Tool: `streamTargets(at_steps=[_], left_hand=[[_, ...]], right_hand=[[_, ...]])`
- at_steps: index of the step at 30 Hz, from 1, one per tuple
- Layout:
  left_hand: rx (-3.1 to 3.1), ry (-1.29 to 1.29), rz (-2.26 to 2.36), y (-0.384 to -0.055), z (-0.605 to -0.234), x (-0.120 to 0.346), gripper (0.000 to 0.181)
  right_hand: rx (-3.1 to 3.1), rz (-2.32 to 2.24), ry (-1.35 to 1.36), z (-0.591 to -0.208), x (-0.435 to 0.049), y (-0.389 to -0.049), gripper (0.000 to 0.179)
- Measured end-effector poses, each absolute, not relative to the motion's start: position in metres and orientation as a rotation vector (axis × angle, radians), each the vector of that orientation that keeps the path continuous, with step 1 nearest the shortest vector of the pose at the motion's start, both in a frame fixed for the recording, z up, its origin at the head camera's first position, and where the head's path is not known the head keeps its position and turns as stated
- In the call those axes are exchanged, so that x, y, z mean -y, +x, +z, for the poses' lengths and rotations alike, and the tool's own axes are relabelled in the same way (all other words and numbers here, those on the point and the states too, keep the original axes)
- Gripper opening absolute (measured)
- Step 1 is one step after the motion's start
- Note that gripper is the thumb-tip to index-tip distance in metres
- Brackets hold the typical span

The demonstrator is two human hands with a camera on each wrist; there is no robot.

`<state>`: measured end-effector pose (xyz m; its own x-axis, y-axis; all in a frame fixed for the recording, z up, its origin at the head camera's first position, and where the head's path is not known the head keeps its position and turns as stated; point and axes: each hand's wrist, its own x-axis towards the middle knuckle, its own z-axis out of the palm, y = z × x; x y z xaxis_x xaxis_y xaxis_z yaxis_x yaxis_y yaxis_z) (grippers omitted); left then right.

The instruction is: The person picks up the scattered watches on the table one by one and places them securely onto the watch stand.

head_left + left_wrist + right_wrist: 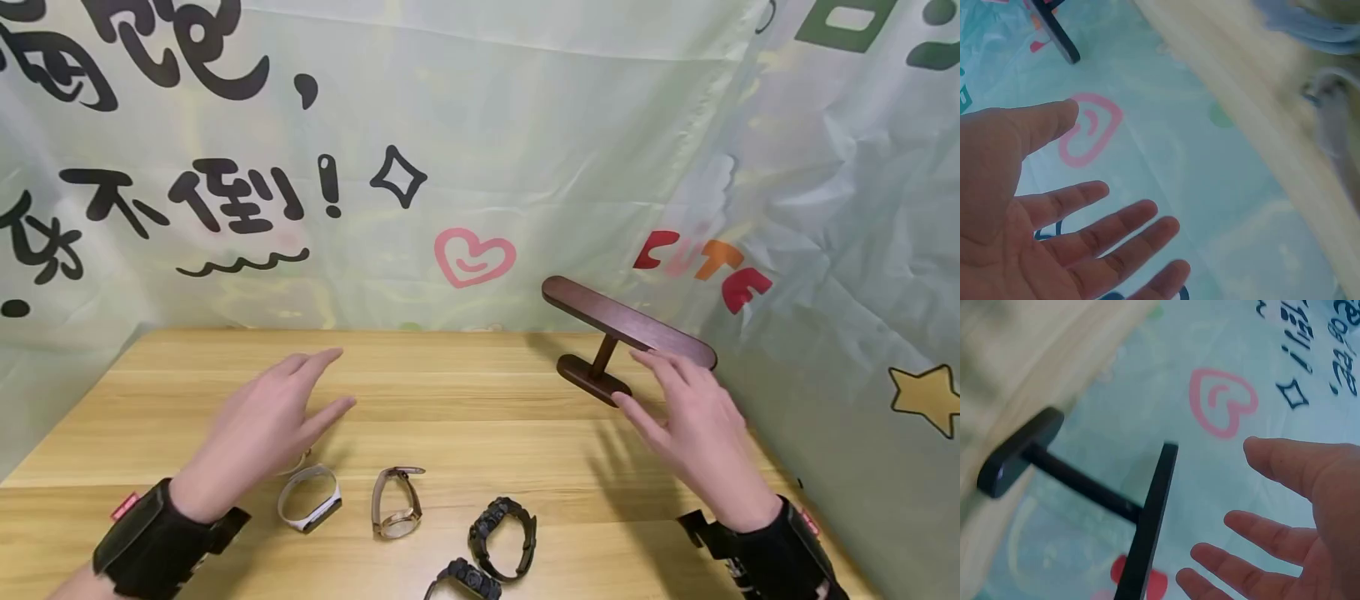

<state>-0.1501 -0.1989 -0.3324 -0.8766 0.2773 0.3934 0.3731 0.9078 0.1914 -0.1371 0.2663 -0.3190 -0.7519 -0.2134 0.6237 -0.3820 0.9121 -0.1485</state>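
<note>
My left hand (262, 425) hovers above the table's left side, fingers extended and holding nothing. Close below it lies a white wristband (322, 512) with a dark face, and another small band, mostly hidden by the hand. To the right of these is a watch (401, 523) with a brownish strap and gold-coloured case. My right hand (693, 425) is held in the air by a dark brown T-shaped display stand (600, 310). In the right wrist view its spread fingers (1272, 537) are apart from the stand's bar (1150, 519).
A black watch (489, 521) rests at the front middle of the wooden table (420, 375). Another black watch (474, 577) is cut off by the lower frame edge. Printed cloth (555, 125) hangs behind the table and along its right side.
</note>
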Motion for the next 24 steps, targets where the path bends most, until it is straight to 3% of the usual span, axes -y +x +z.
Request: streamTargets(at_steps=[24], left_hand=[[2.771,-0.736,-0.71,-0.258,-0.297,0.072,0.05]], right_hand=[[2.682,0.487,0.136,-0.306,-0.345,-0.159,0.071]])
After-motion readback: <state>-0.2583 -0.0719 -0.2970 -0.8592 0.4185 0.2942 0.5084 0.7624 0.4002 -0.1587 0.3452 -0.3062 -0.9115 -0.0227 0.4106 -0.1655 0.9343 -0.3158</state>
